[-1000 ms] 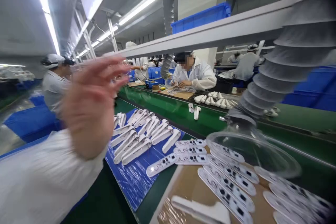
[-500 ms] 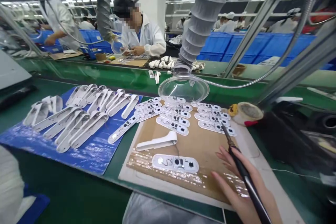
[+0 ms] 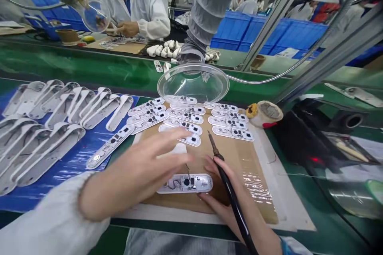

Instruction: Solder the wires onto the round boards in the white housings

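My right hand [image 3: 239,197] grips a soldering iron [image 3: 228,185], its tip pointing up and away above the brown board [image 3: 239,159]. Its thumb and fingers also touch the right end of a white oval panel with a small circuit board [image 3: 201,183]. My left hand [image 3: 131,171], slightly blurred, reaches over the panel's left side with fingers stretched out and nothing seen in them. Beneath those fingers a white curved housing [image 3: 179,148] is mostly hidden. A thin wire runs from near the housing down to the circuit board.
Several similar panels [image 3: 230,132] lie in rows under a clear fume hood [image 3: 193,83]. White housings [image 3: 119,113] cover a blue mat [image 3: 98,139] at left. A round pot [image 3: 269,113] and black soldering equipment [image 3: 314,135] stand right. Across the bench are a co-worker's hands [image 3: 128,28].
My left hand has come in from the left over the housing and panel. My right hand has moved left with the soldering iron to the panel's end. The view has shifted.
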Motion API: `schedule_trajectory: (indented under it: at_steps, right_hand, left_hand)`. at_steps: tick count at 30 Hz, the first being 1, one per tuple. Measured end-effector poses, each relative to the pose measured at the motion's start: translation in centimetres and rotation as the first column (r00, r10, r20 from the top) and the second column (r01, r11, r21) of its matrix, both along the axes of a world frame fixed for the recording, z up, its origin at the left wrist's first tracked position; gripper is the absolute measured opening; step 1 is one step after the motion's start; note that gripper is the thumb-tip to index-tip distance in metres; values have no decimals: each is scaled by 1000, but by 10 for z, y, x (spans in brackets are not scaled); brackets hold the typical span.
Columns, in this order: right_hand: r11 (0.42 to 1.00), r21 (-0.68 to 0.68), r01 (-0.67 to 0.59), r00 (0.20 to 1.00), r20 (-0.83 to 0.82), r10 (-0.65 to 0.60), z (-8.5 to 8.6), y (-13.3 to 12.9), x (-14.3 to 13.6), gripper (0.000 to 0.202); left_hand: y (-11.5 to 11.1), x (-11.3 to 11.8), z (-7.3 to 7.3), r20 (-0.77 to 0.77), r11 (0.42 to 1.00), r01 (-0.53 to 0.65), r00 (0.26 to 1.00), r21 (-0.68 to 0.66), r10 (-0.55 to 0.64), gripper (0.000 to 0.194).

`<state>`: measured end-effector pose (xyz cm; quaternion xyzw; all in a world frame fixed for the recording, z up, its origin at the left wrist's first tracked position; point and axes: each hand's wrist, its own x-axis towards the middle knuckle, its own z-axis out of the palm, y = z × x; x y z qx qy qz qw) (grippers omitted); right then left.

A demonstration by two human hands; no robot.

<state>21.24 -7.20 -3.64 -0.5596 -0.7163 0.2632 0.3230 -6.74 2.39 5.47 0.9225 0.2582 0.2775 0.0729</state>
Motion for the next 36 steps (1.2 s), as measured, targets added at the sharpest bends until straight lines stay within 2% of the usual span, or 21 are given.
schedule_trajectory:
  at_steps: [3,5,7,9,12,16,20,26,30,33,36]
  right_hand:
    - [999,12,-30,1000,-6,30,1,1,0,87]
    - [999,9,-32,999,-8,32,0,1,0,88]
    - [1000,-14,-19,1000,-19,18,-1,1,0,88]
    - [1000,-26,-7,1000,-27,6,-2,1,0,89]
    - [1000,-20,17,999,-40,-18,-1,0,-1,87]
    - [999,-23,49,997,-58,-50,2,-1,-3,83]
    - [998,-40,52,995,-80,-55,3,1,-4,87]
    - [999,-43,28,994,-106,-32,6,2,-4,88]
    - [999,-40,35,993,-107,-39,6,2,-4,89]
    - [999,-34,35,993,-108,-38,3,1,-3,88]
    - [999,-21,46,996,-75,-47,-4,-2,-1,85]
  left_hand:
    - [7,13,-23,-254,991,77,966,106,-48,22]
    - [11,21,-36,-315,992,61,949,114,-22,21]
    - [13,25,-41,-352,994,58,936,93,-21,21]
    - [12,28,-41,-375,995,71,926,70,-40,23]
    - [10,31,-35,-354,995,87,933,55,-62,26]
    - [9,34,-35,-240,992,112,966,57,-95,33]
    - [12,34,-40,-121,992,116,987,43,-110,24]
    - [13,35,-41,-130,997,65,990,28,-61,27]
    - [13,33,-37,-156,992,74,984,-102,-89,18]
    - [15,30,-38,-124,978,120,982,-169,-142,23]
    - [19,28,-42,-25,920,142,986,-365,-162,23]
